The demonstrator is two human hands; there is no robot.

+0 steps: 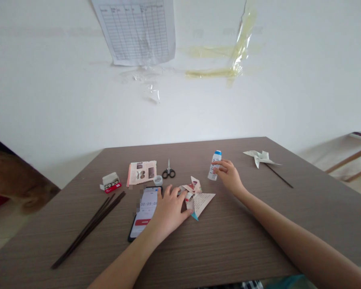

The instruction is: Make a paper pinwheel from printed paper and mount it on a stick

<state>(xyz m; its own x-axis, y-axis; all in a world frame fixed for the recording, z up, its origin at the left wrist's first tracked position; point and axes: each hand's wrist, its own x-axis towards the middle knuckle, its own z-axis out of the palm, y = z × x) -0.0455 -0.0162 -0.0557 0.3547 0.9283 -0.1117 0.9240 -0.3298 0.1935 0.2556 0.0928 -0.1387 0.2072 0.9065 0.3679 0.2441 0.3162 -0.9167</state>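
Observation:
My left hand (172,208) lies palm down with its fingers spread, over the left side of a folded paper pinwheel (202,202) cut from printed paper. That hand hides part of the pinwheel. Thumb and fingers of my right hand (228,175) close on a white glue bottle (213,171) with a blue top, slightly tilted, just behind and right of the pinwheel. A phone (146,212) showing a running timer lies beside my left hand, partly covered by it.
Black-handled scissors (169,172), a small whitish round item (158,180) and printed paper sheets (142,171) lie toward the back. Leftward are a small open box (111,183) and several dark sticks (90,228). A finished pinwheel (260,157) on a stick lies at right.

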